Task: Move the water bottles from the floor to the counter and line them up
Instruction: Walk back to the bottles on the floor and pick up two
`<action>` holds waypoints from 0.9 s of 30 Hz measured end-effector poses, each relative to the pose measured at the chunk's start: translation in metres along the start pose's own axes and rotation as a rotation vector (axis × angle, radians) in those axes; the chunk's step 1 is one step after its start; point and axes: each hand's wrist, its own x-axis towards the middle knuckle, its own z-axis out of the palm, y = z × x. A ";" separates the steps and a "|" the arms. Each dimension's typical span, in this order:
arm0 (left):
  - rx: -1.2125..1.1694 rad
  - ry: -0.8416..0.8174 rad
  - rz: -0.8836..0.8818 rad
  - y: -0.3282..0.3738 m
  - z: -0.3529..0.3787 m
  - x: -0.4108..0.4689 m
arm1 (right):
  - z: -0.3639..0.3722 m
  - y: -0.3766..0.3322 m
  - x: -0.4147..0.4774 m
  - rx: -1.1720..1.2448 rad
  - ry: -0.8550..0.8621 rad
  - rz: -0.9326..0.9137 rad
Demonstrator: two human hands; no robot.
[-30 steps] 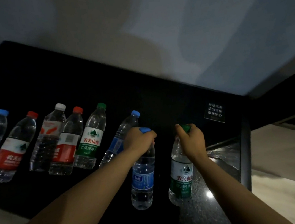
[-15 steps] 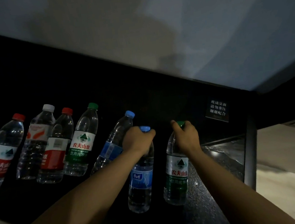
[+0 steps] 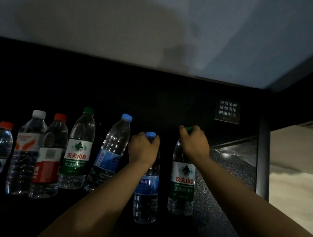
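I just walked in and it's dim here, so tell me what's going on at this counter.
A person grips two upright water bottles near their caps. The left hand holds a blue-capped bottle and the right hand holds a green-capped bottle. Both are at the right end of a row of bottles lined up on the black counter, slightly nearer the person.

We note clear, glossy plastic on the water bottles (image 3: 115, 143), with smooth coloured plastic caps (image 3: 127, 117) and shiny printed labels (image 3: 76, 157). The surface (image 3: 150, 103) reads black and glossy. At its right end a speckled patch (image 3: 232, 168) shows a stone-like sheen. The wall (image 3: 141, 31) looks matt.
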 end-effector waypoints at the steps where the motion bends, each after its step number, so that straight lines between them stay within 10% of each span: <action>1: -0.005 -0.008 -0.002 0.000 0.000 0.000 | -0.001 0.000 0.000 0.005 -0.014 0.001; 27: -0.044 -0.041 0.179 -0.008 -0.054 -0.061 | -0.044 0.011 -0.071 -0.024 -0.172 -0.141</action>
